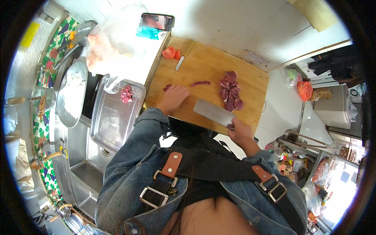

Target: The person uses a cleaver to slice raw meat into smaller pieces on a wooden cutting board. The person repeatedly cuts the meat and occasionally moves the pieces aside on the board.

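Observation:
My right hand [241, 133] grips the handle of a cleaver [213, 112], whose broad blade lies low over the wooden cutting board [202, 63]. Near the board's left edge, my left hand [175, 97] is over a small piece of dark red meat [167, 87]; whether the fingers hold it cannot be told. A thin strip of meat [200, 83] lies between that hand and a pile of meat slices [230, 89] on the right. Towards the board's far left corner are cut tomato pieces [169, 53] and a small knife [182, 60].
Left of the board, a metal tray [113, 126] holds some meat pieces [126, 94]. Beyond it stand a wok [73, 94], a sink [91, 176] and a plastic bag with pale meat [102, 53]. A phone [157, 22] leans at the back.

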Demonstrator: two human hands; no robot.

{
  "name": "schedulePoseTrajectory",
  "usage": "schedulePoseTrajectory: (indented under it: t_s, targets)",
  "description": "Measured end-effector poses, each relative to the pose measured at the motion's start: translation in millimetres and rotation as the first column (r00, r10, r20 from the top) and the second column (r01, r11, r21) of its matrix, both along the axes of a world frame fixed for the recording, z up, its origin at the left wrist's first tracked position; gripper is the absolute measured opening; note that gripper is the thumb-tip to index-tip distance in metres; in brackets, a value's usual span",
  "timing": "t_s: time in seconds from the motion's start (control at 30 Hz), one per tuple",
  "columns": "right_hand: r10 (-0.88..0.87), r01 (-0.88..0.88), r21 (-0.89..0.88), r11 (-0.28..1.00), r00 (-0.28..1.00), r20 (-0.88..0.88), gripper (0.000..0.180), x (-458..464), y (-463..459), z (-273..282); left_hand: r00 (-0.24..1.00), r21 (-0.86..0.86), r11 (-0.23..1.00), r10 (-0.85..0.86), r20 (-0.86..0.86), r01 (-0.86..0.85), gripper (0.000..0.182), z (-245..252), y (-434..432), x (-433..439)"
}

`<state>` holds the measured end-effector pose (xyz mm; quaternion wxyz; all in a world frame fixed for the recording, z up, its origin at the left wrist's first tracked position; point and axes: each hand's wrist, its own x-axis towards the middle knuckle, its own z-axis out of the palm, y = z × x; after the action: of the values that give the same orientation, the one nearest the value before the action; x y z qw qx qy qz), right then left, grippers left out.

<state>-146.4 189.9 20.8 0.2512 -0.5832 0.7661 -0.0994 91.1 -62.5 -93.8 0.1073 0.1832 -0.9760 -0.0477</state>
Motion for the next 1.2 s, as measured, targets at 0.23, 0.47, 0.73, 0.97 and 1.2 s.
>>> schedulePoseTrajectory:
  t_s: [0.23, 0.47, 0.73, 0.97, 1.2]
  targets:
    - [-0.326, 0.338, -0.059, 0.939, 0.933, 0.153, 0.022, -16, 14, -15, 0.95, -0.02, 0.988, 0.141, -0.278, -0.152, 0.025, 33, -22, -15]
    - [-0.19, 0.194, -0.018, 0.981, 0.976, 0.108, 0.025, -8, -2, -21, 0.922, 0.299, 0.885, 0.385, -0.042, -0.356, 0.028, 2, 19, -80]
    - [-0.09, 0.085, 0.066, 0.994, 0.994, 0.069, 0.022, 4, -13, -16, 0.78, 0.802, 0.45, 0.625, 0.032, -0.394, 0.017, -24, 60, 9]
    - [0.088, -0.087, 0.032, 0.996, 0.995, -0.036, 0.017, 18, -19, -38, 0.806, 0.504, 0.781, 0.539, -0.243, -0.37, 0.017, 19, 70, -8]
    - [0.229, -0.222, 0.158, 0.962, 0.973, -0.032, 0.014, 30, -40, -23, 0.786, 0.494, 0.778, 0.559, -0.263, -0.388, 0.02, -2, 69, -20]
